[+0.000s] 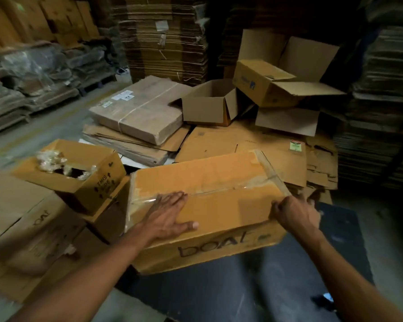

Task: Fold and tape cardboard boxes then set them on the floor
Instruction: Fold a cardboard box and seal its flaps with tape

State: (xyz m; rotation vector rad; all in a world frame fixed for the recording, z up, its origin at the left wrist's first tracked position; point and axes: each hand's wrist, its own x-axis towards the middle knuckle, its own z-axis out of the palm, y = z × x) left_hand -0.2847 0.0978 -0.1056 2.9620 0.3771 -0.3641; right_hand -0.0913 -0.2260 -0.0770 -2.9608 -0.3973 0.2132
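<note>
A closed yellow-brown cardboard box (209, 180) printed "boAt" lies in front of me, its top flaps shut with clear tape (247, 184) along the centre seam and over both ends. My left hand (170, 214) rests flat on the near left part of the top, fingers straight, thumb along the front edge. My right hand (293, 210) is at the box's right end, fingers curled over the top edge where the tape wraps down. No tape roll shows in either hand.
An open box (79, 168) with crumpled plastic sits on "boAt" cartons (28, 219) at left. Flattened cardboard sheets (254, 140), a strapped bundle (140, 110) and open boxes (209, 103) lie behind. Tall cardboard stacks (163, 36) ring the area. A dark mat (254, 282) covers the near floor.
</note>
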